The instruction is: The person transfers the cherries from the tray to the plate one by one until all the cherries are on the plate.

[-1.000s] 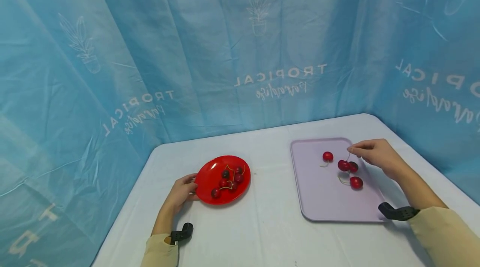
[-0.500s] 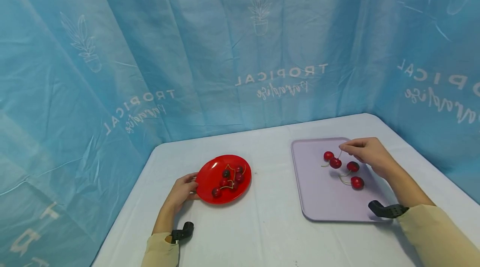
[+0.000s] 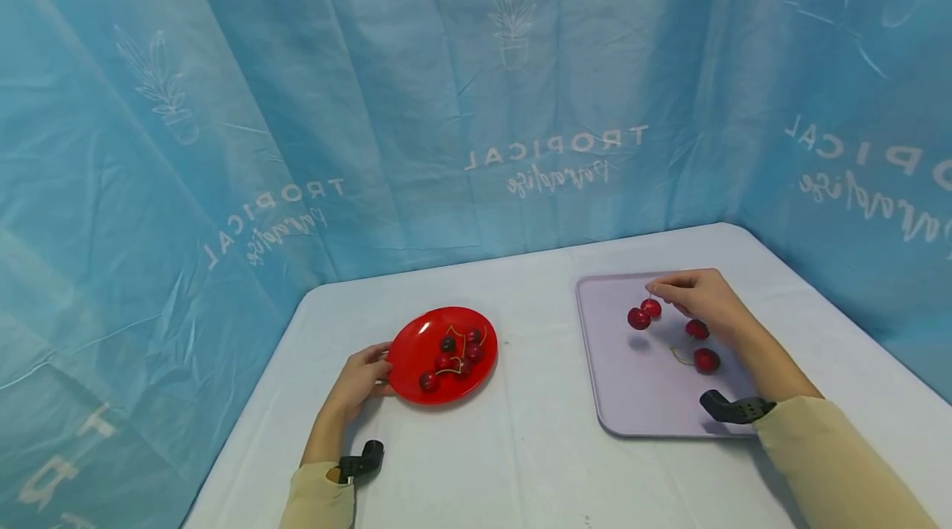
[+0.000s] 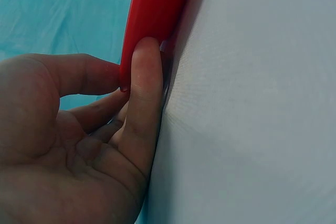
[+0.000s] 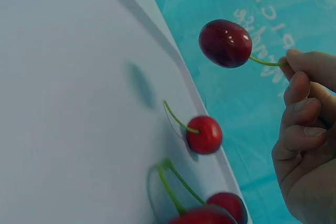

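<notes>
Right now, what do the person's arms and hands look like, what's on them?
Beige cloth sleeves cover part of both arms. Near each sleeve's end is a black band with a curved black attachment. The left hand and right hand wear no gloves.

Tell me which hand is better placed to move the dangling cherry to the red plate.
Probably the right hand: it pinches that cherry by the stem, lifted clear of the tray. The left hand grips the red plate by its edge, likely better for steadying.
</notes>
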Demonstrator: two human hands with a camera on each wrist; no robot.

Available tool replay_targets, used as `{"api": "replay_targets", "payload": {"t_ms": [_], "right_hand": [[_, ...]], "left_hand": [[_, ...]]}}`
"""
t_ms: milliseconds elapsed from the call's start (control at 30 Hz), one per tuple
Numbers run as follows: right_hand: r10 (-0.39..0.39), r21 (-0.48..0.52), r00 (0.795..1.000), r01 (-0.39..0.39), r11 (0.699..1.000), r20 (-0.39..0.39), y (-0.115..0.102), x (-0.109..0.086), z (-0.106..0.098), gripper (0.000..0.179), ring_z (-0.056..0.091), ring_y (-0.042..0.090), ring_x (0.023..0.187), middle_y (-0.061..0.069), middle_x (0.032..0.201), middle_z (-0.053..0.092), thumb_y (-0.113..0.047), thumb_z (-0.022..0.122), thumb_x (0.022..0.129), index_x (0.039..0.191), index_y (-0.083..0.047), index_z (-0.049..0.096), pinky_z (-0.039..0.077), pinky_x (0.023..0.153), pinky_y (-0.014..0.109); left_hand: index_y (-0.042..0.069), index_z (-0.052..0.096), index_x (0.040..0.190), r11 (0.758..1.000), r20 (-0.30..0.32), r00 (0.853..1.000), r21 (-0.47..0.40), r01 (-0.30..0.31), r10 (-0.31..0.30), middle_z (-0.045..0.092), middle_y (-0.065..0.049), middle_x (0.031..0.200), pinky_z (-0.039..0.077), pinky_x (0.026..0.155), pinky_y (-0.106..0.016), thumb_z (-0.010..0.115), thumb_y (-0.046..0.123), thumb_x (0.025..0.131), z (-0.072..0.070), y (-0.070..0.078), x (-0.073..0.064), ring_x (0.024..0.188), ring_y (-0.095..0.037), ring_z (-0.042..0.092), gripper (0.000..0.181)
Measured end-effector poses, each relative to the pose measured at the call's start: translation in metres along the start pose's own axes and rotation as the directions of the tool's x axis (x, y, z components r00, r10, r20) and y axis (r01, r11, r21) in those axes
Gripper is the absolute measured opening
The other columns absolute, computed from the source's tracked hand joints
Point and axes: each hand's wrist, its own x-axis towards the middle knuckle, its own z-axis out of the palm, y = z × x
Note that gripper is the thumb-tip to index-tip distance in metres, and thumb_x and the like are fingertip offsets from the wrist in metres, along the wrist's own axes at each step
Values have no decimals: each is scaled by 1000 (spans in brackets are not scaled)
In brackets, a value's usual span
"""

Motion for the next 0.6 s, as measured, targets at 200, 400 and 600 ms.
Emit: {"api": "replay_targets", "payload": {"t_ms": [200,400,600], "right_hand": [[5,16,1000,-5,1000,7,-5,3,12,51,46,28,79,18,98,56,-52,63,74,109,-15,64,41,59,33],[-24,62,1000,23,998,14,-9,5,22,48,47,27,75,22,93,56,-48,63,76,107,-12,64,43,62,34],[-24,138,1000,22,990,8,-12,8,31,45,47,24,62,18,78,52,-43,68,74,103,-9,67,44,60,37]], "left_hand": [[12,46,127,1000,-3,1000,4,4,-4,54,-11,115,53,67,-35,54,10,82,0,1,0,80,-26,60,46],[12,46,128,1000,2,1000,-4,18,-18,54,-11,116,53,66,-35,53,10,83,0,3,-1,80,-26,60,46],[12,45,128,1000,6,1000,-9,18,-18,53,-12,117,53,67,-36,55,10,82,0,4,-2,80,-27,60,47]]}}
